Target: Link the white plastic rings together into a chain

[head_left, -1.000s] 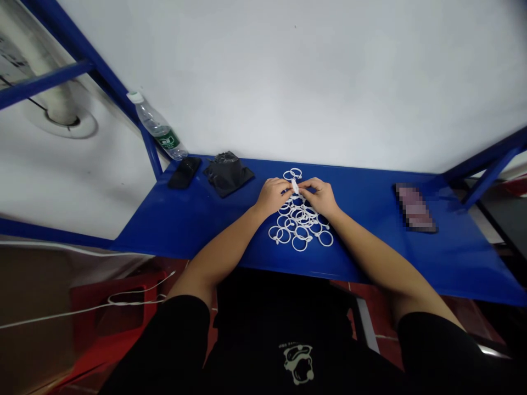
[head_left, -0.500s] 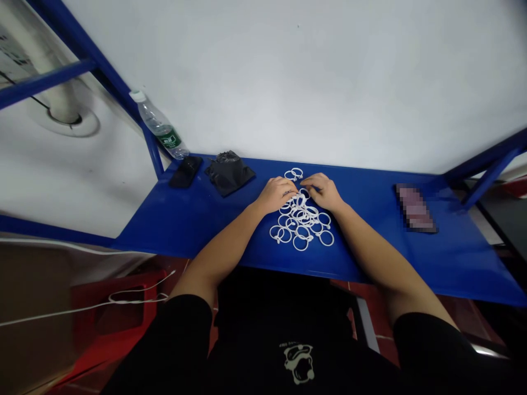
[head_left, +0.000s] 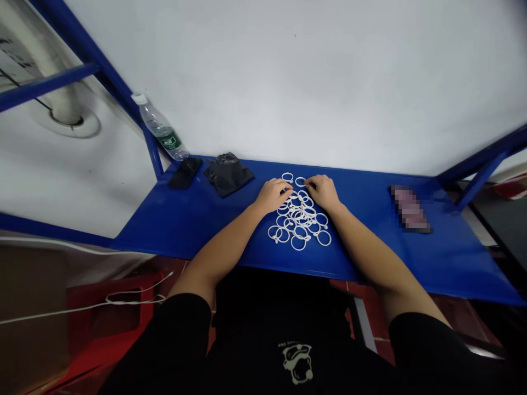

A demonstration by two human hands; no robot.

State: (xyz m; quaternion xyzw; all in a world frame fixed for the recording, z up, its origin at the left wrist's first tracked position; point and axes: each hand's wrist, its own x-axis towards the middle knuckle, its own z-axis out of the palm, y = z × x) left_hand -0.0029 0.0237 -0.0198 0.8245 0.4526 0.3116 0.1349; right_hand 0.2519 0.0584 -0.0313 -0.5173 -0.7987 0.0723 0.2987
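Note:
A pile of several white plastic rings point(head_left: 298, 222) lies on the blue shelf point(head_left: 197, 219) in front of me. My left hand point(head_left: 272, 196) rests at the pile's far left corner, its fingers curled down onto the rings; what they pinch is hidden. At the pile's far right corner my right hand point(head_left: 324, 192) has its fingertips pressed on a single white ring point(head_left: 300, 181). Another loose ring point(head_left: 287, 177) lies just beyond my left fingers, apart from both hands.
A crumpled black bag point(head_left: 228, 173), a black phone point(head_left: 185, 171) and a plastic water bottle point(head_left: 160, 129) stand at the shelf's far left by a blue frame post point(head_left: 153, 153). A blurred flat object point(head_left: 409, 209) lies to the right. A red stool point(head_left: 111, 312) is below left.
A second ago both hands held one white ring up between them. They have since dropped onto the pile. The two rings at the far edge now lie apart.

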